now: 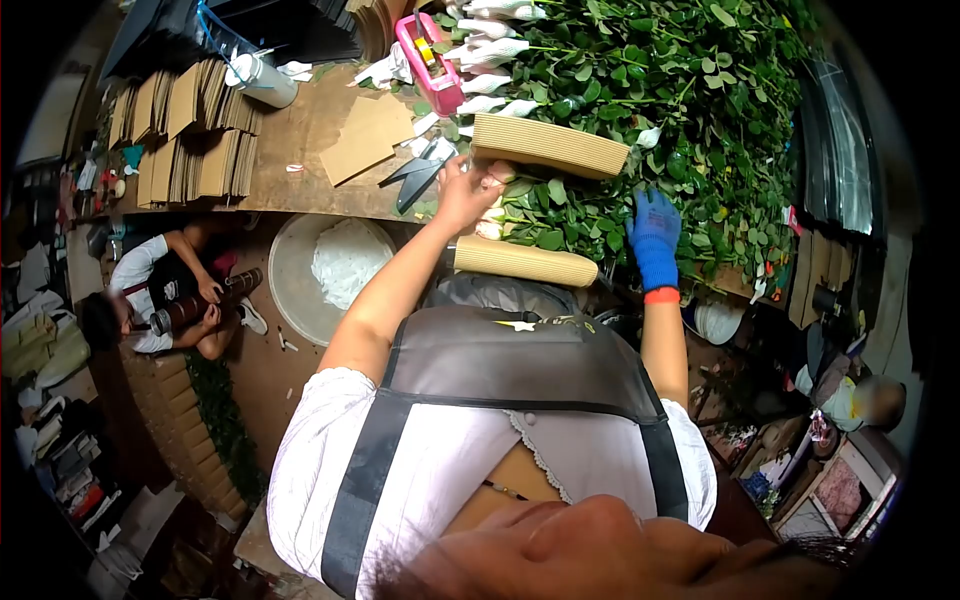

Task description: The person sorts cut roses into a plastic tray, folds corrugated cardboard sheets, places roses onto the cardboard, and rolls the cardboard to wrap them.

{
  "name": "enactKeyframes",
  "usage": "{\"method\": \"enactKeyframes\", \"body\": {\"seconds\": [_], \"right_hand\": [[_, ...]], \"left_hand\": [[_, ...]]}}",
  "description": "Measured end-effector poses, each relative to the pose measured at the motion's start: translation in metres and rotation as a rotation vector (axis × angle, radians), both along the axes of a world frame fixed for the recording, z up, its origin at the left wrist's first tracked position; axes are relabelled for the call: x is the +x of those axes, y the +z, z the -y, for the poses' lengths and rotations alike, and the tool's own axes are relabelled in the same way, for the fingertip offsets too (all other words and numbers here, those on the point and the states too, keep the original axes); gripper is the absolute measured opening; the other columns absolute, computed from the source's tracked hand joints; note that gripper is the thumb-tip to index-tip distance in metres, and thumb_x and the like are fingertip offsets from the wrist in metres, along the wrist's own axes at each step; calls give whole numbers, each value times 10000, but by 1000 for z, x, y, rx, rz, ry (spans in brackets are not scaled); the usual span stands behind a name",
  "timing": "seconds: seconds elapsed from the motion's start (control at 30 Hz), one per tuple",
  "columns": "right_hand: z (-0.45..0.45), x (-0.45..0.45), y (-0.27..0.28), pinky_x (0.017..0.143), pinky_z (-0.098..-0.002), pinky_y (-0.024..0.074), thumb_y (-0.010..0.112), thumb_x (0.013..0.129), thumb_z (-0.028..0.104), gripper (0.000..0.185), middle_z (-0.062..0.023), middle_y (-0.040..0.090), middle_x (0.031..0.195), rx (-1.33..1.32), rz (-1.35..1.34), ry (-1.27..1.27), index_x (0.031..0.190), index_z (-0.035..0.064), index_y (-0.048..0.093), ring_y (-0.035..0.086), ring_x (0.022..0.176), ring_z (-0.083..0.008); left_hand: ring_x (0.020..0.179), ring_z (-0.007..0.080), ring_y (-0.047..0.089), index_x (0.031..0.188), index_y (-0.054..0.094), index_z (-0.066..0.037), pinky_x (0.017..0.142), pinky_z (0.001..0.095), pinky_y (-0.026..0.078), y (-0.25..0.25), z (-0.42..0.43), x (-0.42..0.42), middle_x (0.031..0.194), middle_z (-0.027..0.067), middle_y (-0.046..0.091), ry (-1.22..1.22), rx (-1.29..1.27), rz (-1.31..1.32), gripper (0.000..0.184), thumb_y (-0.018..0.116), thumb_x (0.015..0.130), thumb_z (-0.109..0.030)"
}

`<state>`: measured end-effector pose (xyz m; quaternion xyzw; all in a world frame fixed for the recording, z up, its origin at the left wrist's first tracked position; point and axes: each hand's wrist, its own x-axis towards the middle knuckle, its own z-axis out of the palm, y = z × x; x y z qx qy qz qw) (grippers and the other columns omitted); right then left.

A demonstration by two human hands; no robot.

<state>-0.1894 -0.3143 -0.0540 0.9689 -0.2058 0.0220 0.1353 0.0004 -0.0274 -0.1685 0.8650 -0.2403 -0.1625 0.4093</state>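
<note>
My bare left hand (pixel 466 192) is at the bench's near edge, its fingers curled against a pale pink rose (pixel 497 174). More pale rose heads (pixel 489 228) lie just below it, with leafy stems (pixel 552 208) running right. My right hand (pixel 655 228), in a blue knit glove, rests over the leaves at the stem side with its fingers stretched out. Corrugated cardboard (pixel 550 145) stands along the bunch's far side. Another corrugated edge (pixel 525 262) curves along the near side, close to my apron. Black-handled scissors (pixel 416 176) lie left of my left hand.
Flat cardboard (pixel 368 137), a pink tape dispenser (pixel 430 65) and white-wrapped flower heads (pixel 489 54) lie farther back. Cardboard stacks (pixel 200 130) and a white bottle (pixel 264 82) occupy the left. A large round tub (pixel 330 275) stands below. A person (pixel 175 285) sits at left.
</note>
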Motion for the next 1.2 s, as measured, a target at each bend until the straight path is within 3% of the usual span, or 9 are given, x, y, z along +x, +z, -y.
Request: {"method": "enactKeyframes", "body": {"seconds": [0.1,0.17,0.23,0.33,0.47,0.67,0.87,0.97,1.2], "right_hand": [[-41,30,79,882,-392,503,663,843,310,297,-111,689,1050,644,-264,-227,1091,148,679,659,943,-285],[-62,44,74,868,-401,512,626,872,339,309,-137,690,1043,1081,-164,-25,1090,127,680,665,934,-314],[-80,69,49,869,-401,513,623,875,326,331,-142,682,1088,1263,-134,117,1137,127,660,658,982,-326],[-86,92,-14,863,-409,513,599,891,295,325,-156,675,1088,1092,36,264,1168,130,641,650,984,-341],[-83,94,-41,816,-439,519,580,901,263,343,-169,671,1045,939,-24,389,1228,162,601,636,946,-366],[-102,102,-33,737,-449,534,492,921,217,371,-160,675,1036,564,-266,408,1285,143,498,670,901,-318],[-123,116,-22,751,-456,530,474,924,183,360,-170,669,1074,448,-391,312,1272,91,498,675,925,-329],[-120,116,-54,782,-453,523,465,928,185,338,-159,670,1094,371,-120,418,1244,81,522,670,965,-334],[-119,121,-9,823,-449,519,450,929,207,332,-177,647,1126,438,-330,382,1220,100,571,653,1012,-323]], "left_hand": [[1193,373,376,1081,719,-123,1045,434,332,8,-2,-2,1267,202,417,-7,12,-10,440,776,742,-398],[1195,374,371,1084,718,-128,1045,435,329,3,0,-1,1262,198,418,-4,15,23,440,773,743,-400],[1198,373,370,1121,703,-137,1050,432,320,14,2,-4,1277,194,418,-3,18,-45,460,770,747,-396],[1207,366,366,1162,687,-147,1056,434,314,16,0,-1,1305,190,429,-55,11,30,487,762,753,-402],[1205,362,372,1152,692,-146,1052,429,315,19,1,-3,1312,182,444,-11,-18,15,484,769,747,-400],[1186,365,393,1042,723,-95,1036,429,331,15,0,-3,1293,190,446,-16,-21,55,436,801,725,-385],[1208,370,384,989,731,-80,1043,443,328,13,-3,-3,1313,195,435,-18,32,13,402,813,720,-369],[1236,372,368,992,732,-91,1057,450,317,11,-3,-4,1337,194,423,-15,15,30,381,809,729,-356],[1282,387,334,1021,737,-133,1083,463,294,14,-4,-2,1382,201,392,-26,-42,-75,348,804,744,-331]]}}
